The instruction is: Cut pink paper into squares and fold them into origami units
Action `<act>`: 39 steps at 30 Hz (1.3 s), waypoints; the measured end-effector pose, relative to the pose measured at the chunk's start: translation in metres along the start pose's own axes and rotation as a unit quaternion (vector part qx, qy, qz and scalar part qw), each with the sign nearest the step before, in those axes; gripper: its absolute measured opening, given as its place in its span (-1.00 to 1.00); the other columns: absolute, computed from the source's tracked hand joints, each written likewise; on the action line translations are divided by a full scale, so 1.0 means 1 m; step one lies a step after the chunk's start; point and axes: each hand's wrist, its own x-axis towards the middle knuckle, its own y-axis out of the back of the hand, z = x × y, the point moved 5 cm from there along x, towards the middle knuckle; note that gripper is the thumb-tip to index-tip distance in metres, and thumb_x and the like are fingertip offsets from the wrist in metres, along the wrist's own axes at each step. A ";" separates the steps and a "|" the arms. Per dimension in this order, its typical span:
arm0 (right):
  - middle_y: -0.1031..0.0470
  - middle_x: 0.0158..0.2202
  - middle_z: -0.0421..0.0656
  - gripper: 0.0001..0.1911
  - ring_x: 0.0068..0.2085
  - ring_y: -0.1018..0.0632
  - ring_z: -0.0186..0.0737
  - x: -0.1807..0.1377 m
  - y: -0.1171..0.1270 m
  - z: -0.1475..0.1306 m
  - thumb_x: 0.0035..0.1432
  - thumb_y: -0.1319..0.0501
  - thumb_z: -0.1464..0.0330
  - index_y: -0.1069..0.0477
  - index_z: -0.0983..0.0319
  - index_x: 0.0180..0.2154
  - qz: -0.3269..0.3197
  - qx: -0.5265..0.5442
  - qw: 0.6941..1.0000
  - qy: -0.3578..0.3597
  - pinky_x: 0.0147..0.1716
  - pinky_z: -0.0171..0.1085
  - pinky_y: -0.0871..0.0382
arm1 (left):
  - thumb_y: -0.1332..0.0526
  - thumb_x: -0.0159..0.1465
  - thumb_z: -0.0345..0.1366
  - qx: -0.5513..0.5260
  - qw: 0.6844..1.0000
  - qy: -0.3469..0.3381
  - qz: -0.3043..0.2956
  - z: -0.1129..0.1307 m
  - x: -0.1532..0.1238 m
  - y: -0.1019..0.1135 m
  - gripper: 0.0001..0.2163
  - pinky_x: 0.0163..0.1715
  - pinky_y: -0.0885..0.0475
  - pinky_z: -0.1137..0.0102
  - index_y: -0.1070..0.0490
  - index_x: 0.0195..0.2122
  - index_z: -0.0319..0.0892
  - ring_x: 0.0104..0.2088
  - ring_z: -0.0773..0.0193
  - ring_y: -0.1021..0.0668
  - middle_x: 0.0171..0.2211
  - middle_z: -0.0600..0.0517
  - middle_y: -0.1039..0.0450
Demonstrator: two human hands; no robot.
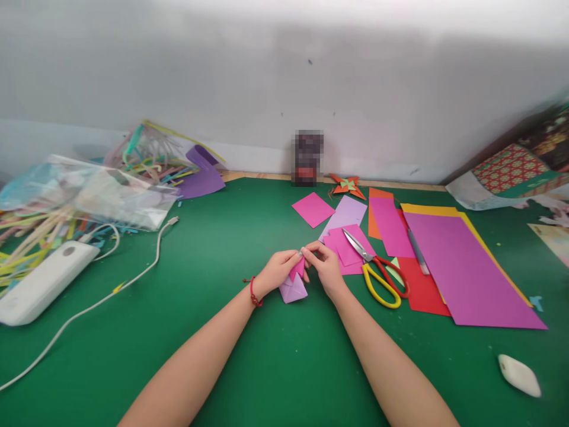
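Observation:
Both hands meet over the green table, pinching a small piece of folded pink paper (297, 270). My left hand (278, 270), with a red string bracelet on its wrist, is closed on the paper from the left. My right hand (325, 265) grips its upper right edge, the fingertips of both hands nearly touching. Just below the pink piece shows a folded lilac paper (293, 289); whether the two are joined I cannot tell. Right of my hands, scissors (377, 273) with one red and one yellow handle lie across several pink paper squares (351, 246).
Purple (471, 267), red and orange sheets lie at the right, with a pen (416, 249). An orange-green paper star (348, 185) sits by the wall. At left are paper strips, a plastic bag (111, 193), a white power bank (48, 281) and a cable (89, 308). A white object (519, 375) lies front right.

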 end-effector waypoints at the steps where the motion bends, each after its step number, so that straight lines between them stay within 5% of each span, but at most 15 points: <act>1: -0.28 -0.56 -0.28 -0.77 -0.58 -0.33 -0.38 0.000 0.000 -0.001 -0.09 -0.28 0.21 -0.33 0.20 -0.57 0.001 0.002 1.000 0.000 -0.55 -0.31 -0.28 | -0.08 0.17 -0.04 0.004 1.000 -0.001 -0.002 0.000 0.000 0.000 -0.67 -0.57 -0.37 0.49 -0.33 -0.50 -0.23 -0.63 0.34 -0.49 -0.64 0.03 -0.45; 10: -0.27 -0.58 -0.29 -0.84 -0.55 -0.32 -0.36 -0.004 0.000 0.001 -0.10 -0.25 0.30 -0.31 0.20 -0.58 0.059 0.019 0.998 0.000 -0.51 -0.31 -0.23 | -0.01 0.22 -0.12 0.119 0.992 -0.032 0.029 0.002 -0.001 0.000 -0.68 -0.54 -0.32 0.49 -0.27 -0.59 -0.19 -0.59 0.34 -0.45 -0.65 0.06 -0.43; 21: -0.19 -0.67 -0.33 -0.78 -0.56 -0.27 -0.35 -0.005 -0.002 0.006 -0.10 -0.19 0.31 -0.20 0.20 -0.65 0.078 -0.010 0.996 -0.028 -0.52 -0.32 -0.18 | 0.03 0.21 -0.28 0.335 0.931 -0.103 0.101 0.010 -0.003 0.002 -0.70 -0.57 -0.10 0.48 -0.11 -0.67 -0.17 -0.63 0.41 -0.22 -0.70 0.16 -0.15; 24: -0.19 -0.67 -0.34 -0.77 -0.56 -0.26 -0.36 -0.006 -0.002 0.008 -0.08 -0.19 0.31 -0.19 0.20 -0.65 0.095 -0.027 0.995 -0.029 -0.52 -0.33 -0.17 | 0.03 0.20 -0.27 0.331 0.934 -0.090 0.105 0.009 -0.003 0.002 -0.71 -0.56 -0.12 0.48 -0.10 -0.67 -0.17 -0.62 0.41 -0.24 -0.70 0.16 -0.17; 30: -0.23 -0.67 -0.34 -0.73 -0.61 -0.28 -0.38 -0.004 -0.002 0.012 -0.05 -0.20 0.18 -0.24 0.21 -0.59 0.077 0.029 0.995 -0.056 -0.58 -0.33 -0.16 | 0.08 0.22 -0.20 0.160 0.986 -0.035 0.041 0.001 0.001 0.002 -0.75 -0.54 -0.26 0.47 -0.19 -0.54 -0.17 -0.59 0.36 -0.38 -0.62 0.11 -0.32; 39: -0.23 -0.67 -0.36 -0.69 -0.65 -0.30 -0.38 0.000 0.000 0.010 -0.04 -0.20 0.12 -0.23 0.20 -0.54 0.051 0.033 0.997 -0.051 -0.63 -0.34 -0.18 | 0.04 0.20 -0.17 0.212 0.974 -0.054 0.054 0.002 0.001 0.004 -0.73 -0.53 -0.22 0.49 -0.17 -0.58 -0.18 -0.57 0.38 -0.33 -0.63 0.13 -0.25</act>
